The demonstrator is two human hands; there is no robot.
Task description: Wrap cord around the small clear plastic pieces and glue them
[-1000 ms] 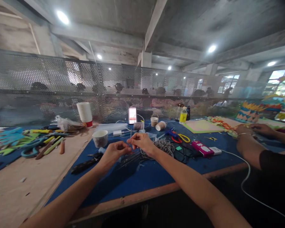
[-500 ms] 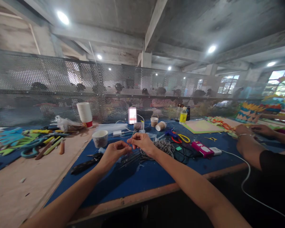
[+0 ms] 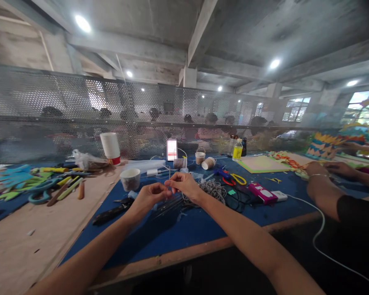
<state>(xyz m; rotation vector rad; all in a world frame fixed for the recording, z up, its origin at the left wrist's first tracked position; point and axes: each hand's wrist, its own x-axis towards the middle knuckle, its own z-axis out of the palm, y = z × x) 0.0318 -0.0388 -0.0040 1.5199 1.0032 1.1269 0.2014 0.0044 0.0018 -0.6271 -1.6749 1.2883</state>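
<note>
Fingertips of my left hand (image 3: pixel 150 196) and my right hand (image 3: pixel 184 185) meet in a pinch over the blue table. Between them is a thin grey strand (image 3: pixel 169 173), its tip standing up above my right fingers; whether it is cord or wire I cannot make out. Both hands are closed. A heap of grey cord (image 3: pixel 213 193) lies just right of my right hand. Thin dark rods (image 3: pixel 169 208) lie below the fingers. Beside my left hand are a white paper cup (image 3: pixel 130 179) and a black-handled tool (image 3: pixel 110 214).
A phone (image 3: pixel 171 149) stands upright at the back near a spool (image 3: pixel 180 163). Two small cups (image 3: pixel 208 163), pliers (image 3: pixel 238 179) and a pink box (image 3: pixel 262 193) lie rightward. Left are stacked cups (image 3: pixel 110 146) and blue scissors (image 3: pixel 39 197). Another person's arm (image 3: pixel 322 190) works at right.
My hands stay almost in place, fingertips still together with slight finger movement. The strand's tip now stands more upright above my right fingers.
</note>
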